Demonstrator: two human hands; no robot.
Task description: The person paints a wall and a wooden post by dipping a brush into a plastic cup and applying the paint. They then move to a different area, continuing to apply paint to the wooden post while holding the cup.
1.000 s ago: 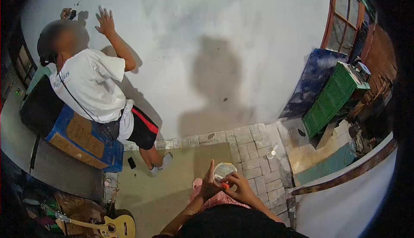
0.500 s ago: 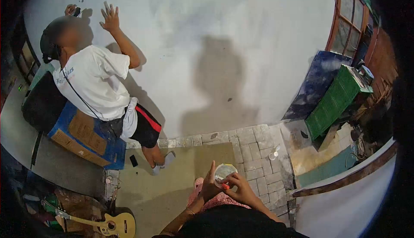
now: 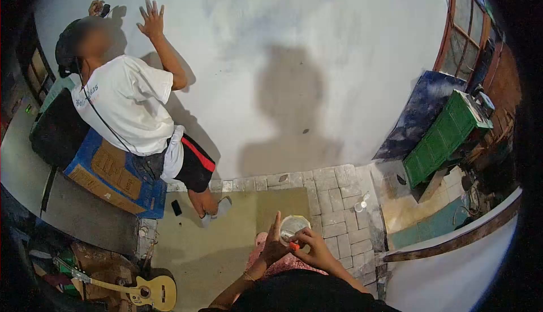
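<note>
In the head view, a round, pale tub [image 3: 296, 224] with whitish contents sits between my hands at the bottom centre. My left hand [image 3: 275, 245] is closed around its left side, the index finger pointing up along it. Over the tub's near right edge, my right hand [image 3: 314, 249] pinches a small tool with an orange-red handle [image 3: 294, 246]. The far end of that tool is hidden or too small to make out.
At left, a co-worker [image 3: 127, 105] in a white shirt leans at the white wall [image 3: 362, 35], one hand raised against it. A phone [image 3: 176, 208] lies on the mat [image 3: 220, 238]. A guitar [image 3: 153, 293] is bottom left; a green cabinet [image 3: 441, 138] stands right.
The view has shifted slightly, so the surroundings appear a little to the right. My hands keep hold of the tub and the orange-red-handled tool, nearly in place.
</note>
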